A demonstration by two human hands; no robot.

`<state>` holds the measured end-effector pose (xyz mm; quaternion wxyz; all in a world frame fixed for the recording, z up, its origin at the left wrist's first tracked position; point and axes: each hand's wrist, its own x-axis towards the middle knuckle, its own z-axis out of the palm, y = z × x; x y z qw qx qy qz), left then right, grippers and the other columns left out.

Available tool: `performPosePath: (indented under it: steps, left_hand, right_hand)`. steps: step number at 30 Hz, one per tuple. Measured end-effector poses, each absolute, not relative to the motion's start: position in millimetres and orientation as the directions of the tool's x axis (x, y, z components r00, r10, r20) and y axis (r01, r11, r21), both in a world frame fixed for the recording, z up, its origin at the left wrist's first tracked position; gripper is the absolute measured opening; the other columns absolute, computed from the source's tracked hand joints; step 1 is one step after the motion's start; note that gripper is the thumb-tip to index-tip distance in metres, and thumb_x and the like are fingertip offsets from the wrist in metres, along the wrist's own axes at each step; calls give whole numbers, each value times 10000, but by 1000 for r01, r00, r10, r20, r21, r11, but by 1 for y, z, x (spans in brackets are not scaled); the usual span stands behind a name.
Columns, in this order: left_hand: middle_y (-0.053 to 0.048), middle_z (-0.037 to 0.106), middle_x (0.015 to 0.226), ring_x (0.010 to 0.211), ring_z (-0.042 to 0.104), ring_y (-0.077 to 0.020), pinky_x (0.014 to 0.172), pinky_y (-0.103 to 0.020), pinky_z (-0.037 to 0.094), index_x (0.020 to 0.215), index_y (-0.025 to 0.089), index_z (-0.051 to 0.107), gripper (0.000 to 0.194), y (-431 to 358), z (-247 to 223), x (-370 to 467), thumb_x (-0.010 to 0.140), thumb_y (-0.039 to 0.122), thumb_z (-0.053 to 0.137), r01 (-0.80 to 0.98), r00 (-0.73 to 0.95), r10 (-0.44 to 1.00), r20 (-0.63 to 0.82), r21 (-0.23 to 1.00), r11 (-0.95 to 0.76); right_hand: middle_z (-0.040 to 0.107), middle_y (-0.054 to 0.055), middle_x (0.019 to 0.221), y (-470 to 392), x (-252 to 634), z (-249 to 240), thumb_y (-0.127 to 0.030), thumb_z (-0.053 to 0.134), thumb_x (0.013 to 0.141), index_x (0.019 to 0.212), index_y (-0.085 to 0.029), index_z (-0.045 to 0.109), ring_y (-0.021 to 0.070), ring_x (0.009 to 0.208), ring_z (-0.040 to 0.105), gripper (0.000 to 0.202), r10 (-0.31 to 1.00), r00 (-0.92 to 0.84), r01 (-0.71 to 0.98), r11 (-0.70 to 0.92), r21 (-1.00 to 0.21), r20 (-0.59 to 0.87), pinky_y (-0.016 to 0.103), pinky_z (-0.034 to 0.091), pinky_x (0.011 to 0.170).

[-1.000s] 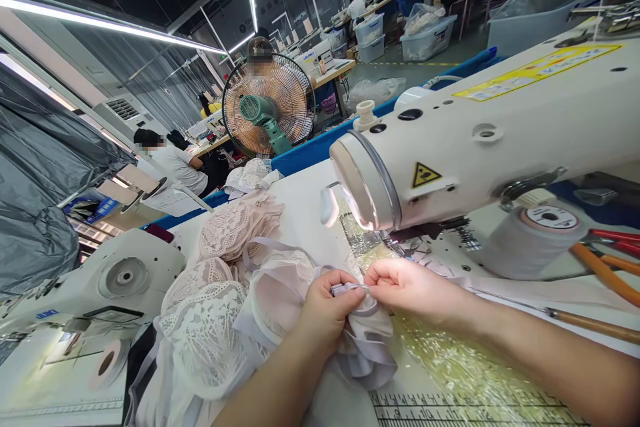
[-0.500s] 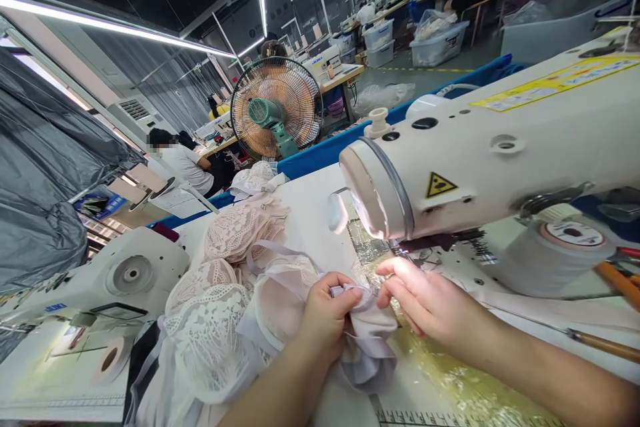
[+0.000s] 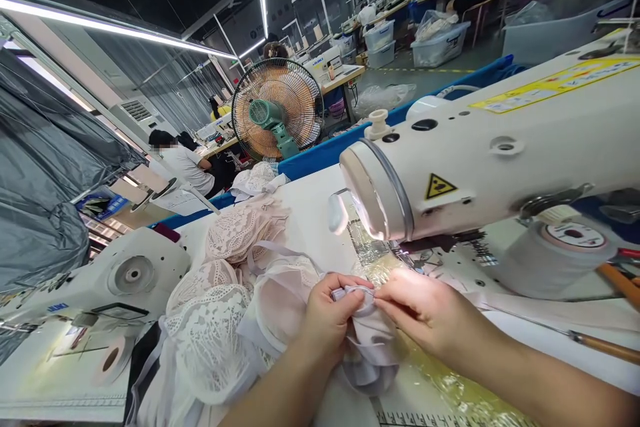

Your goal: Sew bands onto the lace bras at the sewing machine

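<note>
2 bare hands meet at the lavender-white garment (image 3: 373,340), which hangs over the table edge area nearest the wearer, below the sewing machine head (image 3: 375,193). Left hand (image 3: 325,313): fingers curled, thumb pressed on the folded band, pinching it. Right hand (image 3: 425,303): palm down, thumb and fingertips pinched together at the band's right side, just beside the left thumb. Compared with 0.5 s ago, the right hand has closed in; its fingers were then raised and apart from the fabric. The left hand's grip is unchanged.

Left of the hands: piled lace bras (image 3: 210,340). Right: thread cone (image 3: 555,253) and wooden-handled tool (image 3: 605,347). Background containers: 2 stacked bins (image 3: 380,45), white material atop the upper; 1 translucent bin (image 3: 440,47) holding bagged pale material; 1 larger bin (image 3: 550,40) with clear plastic inside.
</note>
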<state>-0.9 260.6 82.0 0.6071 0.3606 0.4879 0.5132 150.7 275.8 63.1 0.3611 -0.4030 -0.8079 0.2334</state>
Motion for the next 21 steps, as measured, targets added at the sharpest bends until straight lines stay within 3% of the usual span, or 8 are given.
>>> performPosePath:
  steps: [5, 21]
  left_hand:
    - [-81, 663, 835, 669, 549, -136, 639, -247, 412, 618, 119, 607, 128, 261, 84, 0, 576, 188, 706, -265, 8, 971, -239, 936, 232]
    - [-79, 667, 788, 677, 567, -151, 646, -259, 417, 618, 119, 605, 142, 261, 84, -2, 569, 185, 720, -260, 24, 969, -245, 935, 243]
  right_hand:
    - [515, 23, 607, 276, 152, 66, -255, 414, 836, 624, -196, 586, 144, 564, 493, 279, 842, -424, 529, 529, -663, 333, 256, 380, 505]
    - [489, 22, 609, 276, 152, 62, -252, 384, 851, 623, -194, 557, 139, 554, 457, 292, 844, -423, 568, 530, -630, 329, 253, 360, 499]
